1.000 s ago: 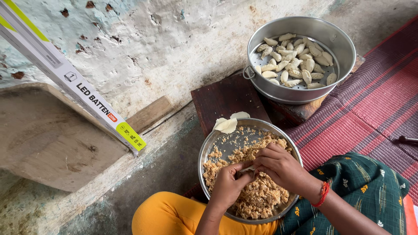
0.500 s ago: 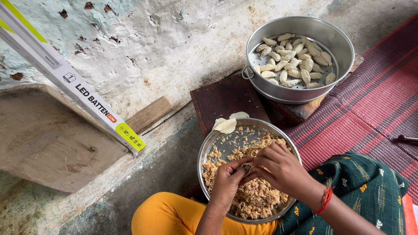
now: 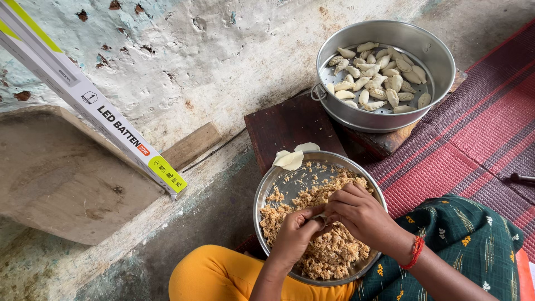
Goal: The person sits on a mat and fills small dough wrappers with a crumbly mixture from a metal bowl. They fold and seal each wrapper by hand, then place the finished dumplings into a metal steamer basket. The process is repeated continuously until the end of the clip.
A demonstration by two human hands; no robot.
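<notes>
A round steel bowl [image 3: 262, 189] of crumbly brown filling [image 3: 334, 256] rests on my lap. Both hands meet over it. My left hand [image 3: 295, 234] cups a small pale dough piece [image 3: 321, 218], and the fingers of my right hand [image 3: 362, 214] pinch the same piece from the other side. A red thread circles my right wrist. Two flat dough wrappers [image 3: 291, 158] lie on the bowl's far rim. Beyond them a steel steamer pot [image 3: 440, 61] holds several folded pale dumplings [image 3: 379, 78].
The steamer pot stands on a low dark wooden stool [image 3: 284, 125]. A red striped mat [image 3: 473, 139] covers the floor at the right. A long white and green carton [image 3: 95, 108] leans against the rough plastered wall at the left, above a concrete ledge [image 3: 67, 189].
My two hands have drawn closer together over the bowl and their fingers have shifted on the dough piece. The bowl and pot have not moved.
</notes>
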